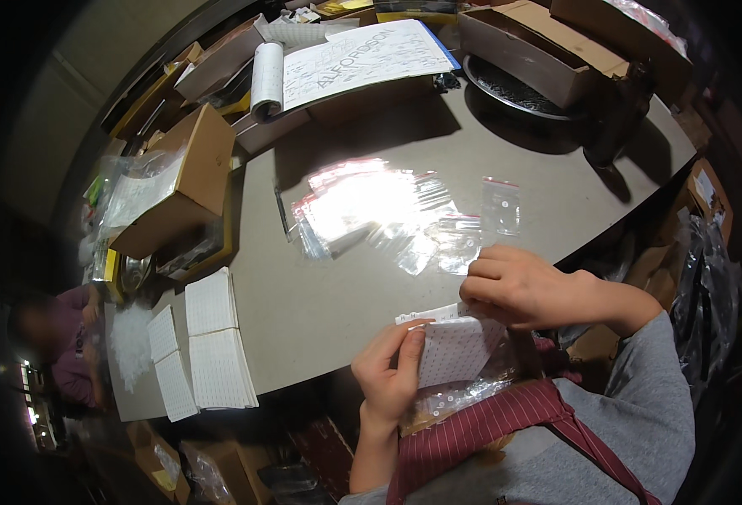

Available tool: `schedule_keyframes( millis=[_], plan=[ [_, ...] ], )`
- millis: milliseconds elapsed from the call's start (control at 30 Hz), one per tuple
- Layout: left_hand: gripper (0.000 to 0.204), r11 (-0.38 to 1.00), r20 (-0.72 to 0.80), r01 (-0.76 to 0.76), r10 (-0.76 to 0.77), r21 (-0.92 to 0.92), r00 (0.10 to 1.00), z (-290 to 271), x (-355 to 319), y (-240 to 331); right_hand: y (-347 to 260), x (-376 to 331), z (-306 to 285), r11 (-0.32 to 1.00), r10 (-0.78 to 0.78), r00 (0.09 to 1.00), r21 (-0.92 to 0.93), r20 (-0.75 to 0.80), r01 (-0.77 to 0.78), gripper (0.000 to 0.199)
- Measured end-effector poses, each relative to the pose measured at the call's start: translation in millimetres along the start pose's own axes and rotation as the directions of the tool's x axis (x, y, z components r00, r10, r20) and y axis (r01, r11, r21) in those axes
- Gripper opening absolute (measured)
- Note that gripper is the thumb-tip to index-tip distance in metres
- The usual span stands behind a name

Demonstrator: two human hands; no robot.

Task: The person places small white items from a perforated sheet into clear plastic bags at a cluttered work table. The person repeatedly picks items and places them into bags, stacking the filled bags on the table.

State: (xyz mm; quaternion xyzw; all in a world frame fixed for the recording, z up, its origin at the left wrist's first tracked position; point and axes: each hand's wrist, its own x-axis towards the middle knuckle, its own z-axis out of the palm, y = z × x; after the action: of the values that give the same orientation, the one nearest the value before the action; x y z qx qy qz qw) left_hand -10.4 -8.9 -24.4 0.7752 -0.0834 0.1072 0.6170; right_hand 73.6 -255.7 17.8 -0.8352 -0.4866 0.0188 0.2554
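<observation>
Over my lap, at the table's near edge, my left hand (390, 364) pinches a white printed paper sheet (459, 352) between thumb and fingers. My right hand (514, 288) is closed at the sheet's upper right edge, its fingertips partly hidden. Below the paper, a clear plastic bag (463, 397) with small round white pieces rests against my striped maroon apron (489, 429). Just beyond my right hand lie a clear zip bag (501, 206) with a red top edge and a spread pile of similar bags (362, 206), washed out by glare.
Two banded stacks of printed sheets (212, 341) lie at the left, beside a pile of clear plastic (132, 337). Cardboard boxes (187, 181) line the left and far sides. A large paper pad (345, 67) and a round black tray (522, 93) stand farther back. Another person (72, 345) is at far left.
</observation>
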Motion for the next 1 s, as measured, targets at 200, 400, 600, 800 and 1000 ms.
schedule_keyframes(
  millis=[200,400,600,800,1000],
  plan=[
    [0.019,0.971,-0.08,0.184,-0.198,-0.152,0.977,1.0,4.0,0.2,22.2,17.7,-26.7,0.95,0.147,0.988,0.285,-0.051,-0.127,0.027],
    [0.019,0.98,-0.06,0.187,-0.191,-0.062,0.98,-6.9,6.2,-6.2,57.6,63.8,-30.3,0.88,0.428,0.877,0.119,0.218,-0.459,0.025],
    [0.016,0.98,-0.067,0.192,-0.196,-0.057,0.978,-6.6,5.0,-4.7,61.0,58.9,-16.1,0.877,0.428,0.904,-0.251,0.023,-0.409,0.025],
    [0.015,0.983,-0.044,0.169,-0.173,-0.069,0.984,-8.7,2.7,-10.1,87.5,29.3,-64.9,0.862,0.459,0.888,0.224,0.038,-0.455,0.019],
    [0.015,0.976,-0.012,0.18,-0.183,-0.123,0.983,-9.9,4.5,-10.7,93.9,12.1,-71.2,0.767,0.528,0.835,0.337,0.152,-0.546,0.018]
  ],
)
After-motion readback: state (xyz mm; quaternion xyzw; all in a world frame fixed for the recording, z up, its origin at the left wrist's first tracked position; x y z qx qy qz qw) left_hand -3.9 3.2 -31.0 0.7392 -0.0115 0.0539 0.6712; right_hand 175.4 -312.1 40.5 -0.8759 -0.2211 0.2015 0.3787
